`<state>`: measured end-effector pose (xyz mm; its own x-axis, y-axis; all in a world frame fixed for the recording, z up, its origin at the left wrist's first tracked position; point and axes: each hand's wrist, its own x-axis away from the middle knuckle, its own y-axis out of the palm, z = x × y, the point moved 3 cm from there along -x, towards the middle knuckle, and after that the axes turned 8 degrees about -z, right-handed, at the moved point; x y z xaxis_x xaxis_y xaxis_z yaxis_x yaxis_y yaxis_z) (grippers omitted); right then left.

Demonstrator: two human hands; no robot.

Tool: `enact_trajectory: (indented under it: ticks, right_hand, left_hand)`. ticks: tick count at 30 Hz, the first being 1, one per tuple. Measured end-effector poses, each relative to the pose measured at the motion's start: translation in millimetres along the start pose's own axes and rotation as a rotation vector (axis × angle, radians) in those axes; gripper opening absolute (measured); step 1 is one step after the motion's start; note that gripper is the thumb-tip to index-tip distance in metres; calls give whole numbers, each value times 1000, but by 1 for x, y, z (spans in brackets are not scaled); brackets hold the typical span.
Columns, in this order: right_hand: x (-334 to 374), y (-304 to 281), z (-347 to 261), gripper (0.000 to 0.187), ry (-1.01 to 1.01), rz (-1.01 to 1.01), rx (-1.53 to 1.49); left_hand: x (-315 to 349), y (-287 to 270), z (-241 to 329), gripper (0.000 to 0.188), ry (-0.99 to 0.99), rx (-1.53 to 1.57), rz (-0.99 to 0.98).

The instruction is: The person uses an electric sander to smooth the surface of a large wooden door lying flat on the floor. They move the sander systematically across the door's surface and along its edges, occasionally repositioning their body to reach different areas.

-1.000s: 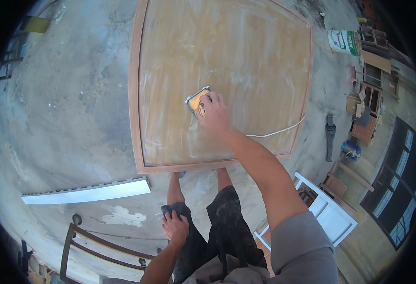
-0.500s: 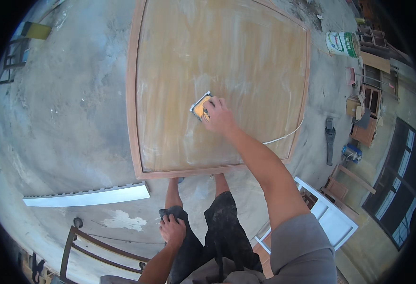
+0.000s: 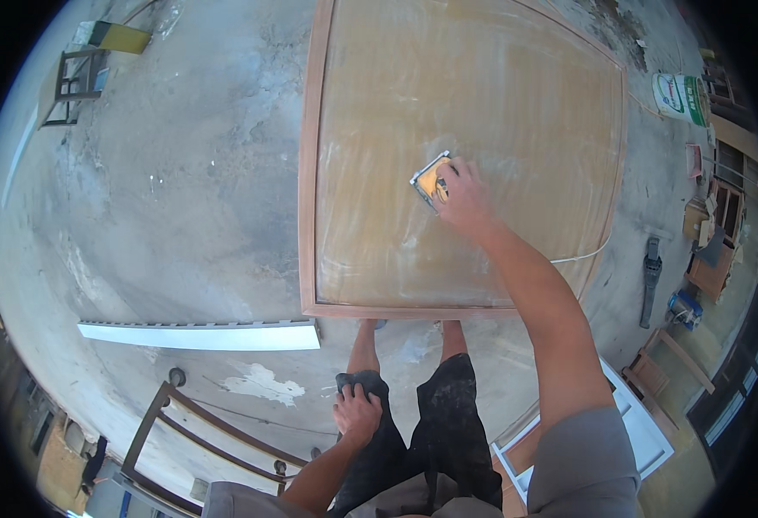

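Note:
My right hand (image 3: 465,200) is closed round the top of a yellow power sander (image 3: 427,183) with a square base. The sander sits on a large wooden panel (image 3: 379,95) with a raised, paler frame round its edges. Whitish dust streaks run over the panel's brown surface. A thin white cord (image 3: 582,256) shows on the panel to the right of my forearm. My left hand (image 3: 357,414) lies over my left knee, fingers spread on the dark shorts, holding nothing.
On the floor at left lies a long white strip (image 3: 202,335). A brown metal frame with wheels (image 3: 215,414) stands near left. To the right are a white framed panel (image 3: 642,432), a dark strap-like object (image 3: 651,281) and a white-and-green bucket (image 3: 679,97). Wooden furniture parts (image 3: 711,268) line the right side.
The whole view has swung left, so everything appears further right. The sander stays near the same spot on the panel, still gripped by my right hand. My left hand remains on the knee.

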<state>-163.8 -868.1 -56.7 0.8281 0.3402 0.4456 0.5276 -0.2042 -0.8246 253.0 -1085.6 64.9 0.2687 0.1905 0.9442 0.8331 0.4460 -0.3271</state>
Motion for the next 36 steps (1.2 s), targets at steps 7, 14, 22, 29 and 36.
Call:
enact_trajectory:
  ticks: [7, 14, 22, 29, 36]
  right_hand:
    - [-40, -20, 5, 49, 94, 104, -4]
    - [10, 10, 6, 48, 49, 49, -19]
    - [-41, -30, 30, 44, 162, 211, -16]
    - [51, 21, 26, 43, 167, 50, -14]
    - [-19, -20, 43, 46, 255, 147, -37]
  left_hand:
    - [-1, 4, -6, 42, -16, 22, -9]
    - [-2, 3, -5, 43, -27, 24, -4]
    - [-1, 2, -3, 44, -7, 40, -16]
    - [0, -1, -2, 45, -40, 23, -11]
    - [1, 4, -4, 45, -31, 18, -3]
